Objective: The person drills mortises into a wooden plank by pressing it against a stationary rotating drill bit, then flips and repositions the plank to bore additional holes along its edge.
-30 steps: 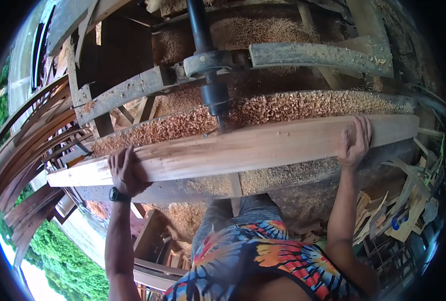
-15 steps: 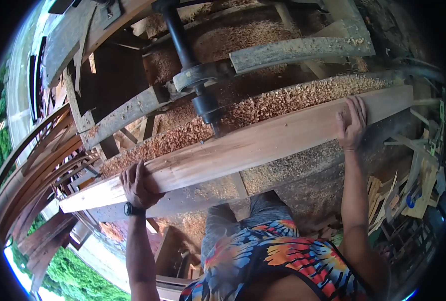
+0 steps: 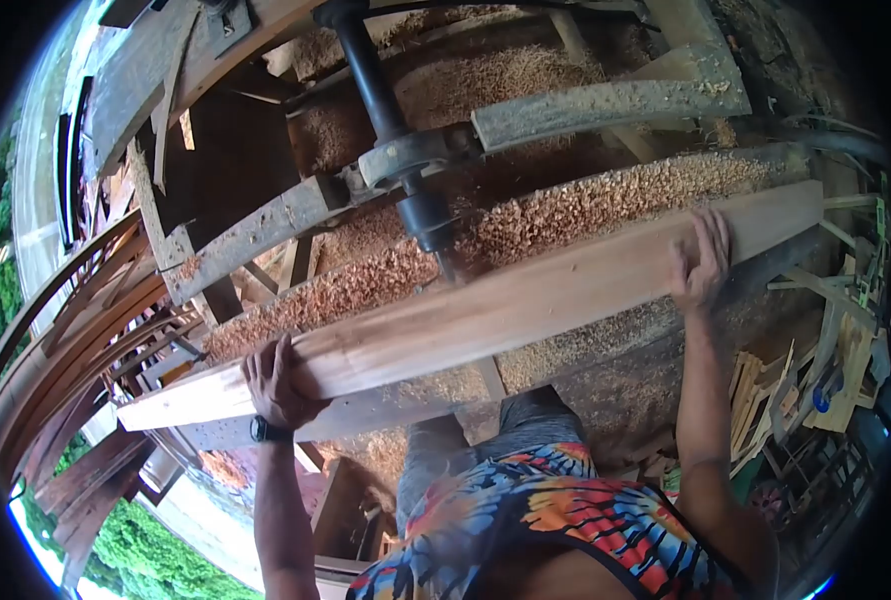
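Note:
A long pale wooden board point(image 3: 485, 305) lies slantwise across the bench, its far edge against the dark bit point(image 3: 449, 266) of a drilling or cutting spindle point(image 3: 423, 212). Near the board's left end my left hand point(image 3: 279, 385), with a watch at the wrist, rests over it, thumb side on the wood. Toward the right end lies my right hand point(image 3: 700, 262), its fingers spread on the top face and pointing away from me. Both hands press on the board without wrapping round it. Curly shavings point(image 3: 565, 215) line its far edge.
A curved wooden rail point(image 3: 605, 103) runs behind the spindle, with a dark shaft point(image 3: 370, 85) above. Bent wooden strips point(image 3: 65, 325) are stacked at the left. Wood offcuts point(image 3: 765, 400) lie at the right. Sawdust covers the bench top point(image 3: 555, 350) near my legs.
The view has turned, so the board slants more, lower at the left. Since half a second ago the board has shifted slightly against the bit. Both hands stay on it.

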Available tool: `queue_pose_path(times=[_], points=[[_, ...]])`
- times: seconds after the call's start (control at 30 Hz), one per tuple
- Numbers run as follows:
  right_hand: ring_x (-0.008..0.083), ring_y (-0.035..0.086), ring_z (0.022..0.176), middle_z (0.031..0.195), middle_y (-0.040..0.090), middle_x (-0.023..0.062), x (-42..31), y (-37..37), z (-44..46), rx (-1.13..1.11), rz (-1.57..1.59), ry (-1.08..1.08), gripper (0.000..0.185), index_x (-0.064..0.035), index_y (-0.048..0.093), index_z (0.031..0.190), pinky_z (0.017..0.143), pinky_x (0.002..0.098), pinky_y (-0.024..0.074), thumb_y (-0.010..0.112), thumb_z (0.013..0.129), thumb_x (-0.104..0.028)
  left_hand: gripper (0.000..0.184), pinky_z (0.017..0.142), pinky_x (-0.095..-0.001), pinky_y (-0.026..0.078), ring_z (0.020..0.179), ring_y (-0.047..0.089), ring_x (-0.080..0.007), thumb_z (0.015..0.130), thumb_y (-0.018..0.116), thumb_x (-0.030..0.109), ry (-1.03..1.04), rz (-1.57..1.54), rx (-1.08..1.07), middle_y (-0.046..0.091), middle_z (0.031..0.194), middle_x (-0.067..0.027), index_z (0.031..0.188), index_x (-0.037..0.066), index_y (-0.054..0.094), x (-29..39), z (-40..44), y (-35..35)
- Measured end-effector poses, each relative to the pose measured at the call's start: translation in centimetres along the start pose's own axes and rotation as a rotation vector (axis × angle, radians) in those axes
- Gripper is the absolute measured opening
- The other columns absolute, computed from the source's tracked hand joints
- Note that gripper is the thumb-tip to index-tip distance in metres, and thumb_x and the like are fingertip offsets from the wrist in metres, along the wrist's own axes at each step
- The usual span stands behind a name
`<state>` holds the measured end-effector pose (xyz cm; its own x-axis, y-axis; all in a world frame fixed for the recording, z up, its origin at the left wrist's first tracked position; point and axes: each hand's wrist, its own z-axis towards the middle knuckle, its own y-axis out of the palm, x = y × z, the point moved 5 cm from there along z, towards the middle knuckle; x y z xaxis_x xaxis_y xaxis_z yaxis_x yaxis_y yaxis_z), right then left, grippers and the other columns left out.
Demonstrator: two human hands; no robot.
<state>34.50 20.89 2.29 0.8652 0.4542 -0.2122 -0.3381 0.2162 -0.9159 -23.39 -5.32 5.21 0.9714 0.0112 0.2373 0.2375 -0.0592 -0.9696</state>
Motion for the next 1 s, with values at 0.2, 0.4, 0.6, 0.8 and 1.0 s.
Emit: queue_pose_path(times=[0.2, 0.4, 0.6, 0.8, 1.0], points=[[0.0477, 0.058, 0.133, 0.132, 0.069, 0.0226, -0.2, 0.6, 1.8, -0.012, 0.032, 0.010, 0.048, 0.0049, 0.070, 0.127, 0.115, 0.0545, 0.0431, 0.069, 0.094, -0.031, 0.121, 0.105, -0.0567, 0.042, 0.117, 0.057, -0.0384, 0.044, 0.099, 0.037, -0.040, -0.018, -0.074, 0.062, 0.127, -0.0149, 0.153, 0.010, 0.053, -1.2, -0.1, 0.4], [0.0483, 0.057, 0.133, 0.133, 0.067, 0.0238, -0.2, 0.5, 1.1, -0.010, 0.038, 0.018, 0.047, 0.0054, 0.069, 0.126, 0.115, 0.0539, 0.0429, 0.068, 0.095, -0.029, 0.127, 0.108, -0.0576, 0.040, 0.120, 0.056, -0.0402, 0.039, 0.101, 0.035, -0.058, -0.009, -0.066, 0.061, 0.131, -0.0156, 0.153, 0.011, 0.052, -1.0, -1.0, 0.6], [0.0482, 0.057, 0.131, 0.132, 0.067, 0.0229, -0.7, -2.2, -5.4, -0.047, 0.037, 0.047, 0.049, 0.0059, 0.067, 0.128, 0.115, 0.0563, 0.0417, 0.063, 0.097, -0.032, 0.118, 0.104, -0.0578, 0.041, 0.117, 0.059, -0.0399, 0.044, 0.098, 0.036, -0.028, -0.025, -0.098, 0.063, 0.131, -0.0163, 0.150, 0.009, 0.055, 0.4, -3.5, 0.7], [0.0497, 0.056, 0.133, 0.134, 0.066, 0.0255, -0.9, -2.5, -6.8, -0.093, 0.025, 0.049, 0.051, 0.0077, 0.064, 0.131, 0.116, 0.0575, 0.0403, 0.057, 0.099, -0.031, 0.109, 0.104, -0.0583, 0.042, 0.117, 0.061, -0.0390, 0.050, 0.095, 0.039, 0.029, -0.021, -0.056, 0.064, 0.132, -0.0171, 0.147, 0.006, 0.058, 0.7, -3.8, 0.6], [0.0494, 0.057, 0.133, 0.133, 0.067, 0.0235, -0.8, -2.1, -5.9, -0.081, 0.007, 0.048, 0.054, 0.0062, 0.067, 0.130, 0.115, 0.0574, 0.0425, 0.059, 0.098, -0.036, 0.108, 0.104, -0.0587, 0.042, 0.118, 0.061, -0.0392, 0.051, 0.095, 0.038, 0.008, -0.014, -0.068, 0.064, 0.132, -0.0173, 0.147, 0.006, 0.057, 0.2, -3.4, 0.6]])
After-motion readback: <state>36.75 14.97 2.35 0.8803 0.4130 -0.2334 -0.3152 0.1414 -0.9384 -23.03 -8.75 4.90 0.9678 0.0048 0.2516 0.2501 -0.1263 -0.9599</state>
